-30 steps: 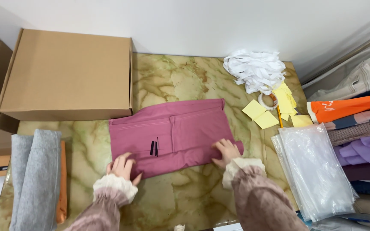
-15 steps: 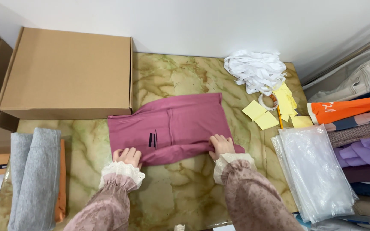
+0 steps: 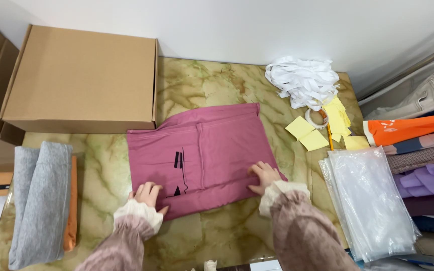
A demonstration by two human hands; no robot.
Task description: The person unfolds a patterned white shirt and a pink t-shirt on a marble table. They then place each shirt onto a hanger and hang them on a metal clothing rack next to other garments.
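A folded pink garment (image 3: 212, 150) with small black marks lies flat in the middle of the marbled table (image 3: 227, 85). My left hand (image 3: 146, 194) rests on its near left corner, fingers curled onto the fabric edge. My right hand (image 3: 264, 175) presses on the near right edge, fingers spread on the cloth. Both arms wear mauve sleeves with cream ruffled cuffs.
A closed cardboard box (image 3: 81, 78) sits at the back left. Folded grey and orange cloth (image 3: 41, 200) lies at the left. White tape bundle (image 3: 302, 80), yellow paper slips (image 3: 307, 133), clear plastic bags (image 3: 370, 200) and stacked clothes (image 3: 418, 150) fill the right.
The garment has been folded shorter and smoothed; both hands shifted along its near edge, staying on the fabric.
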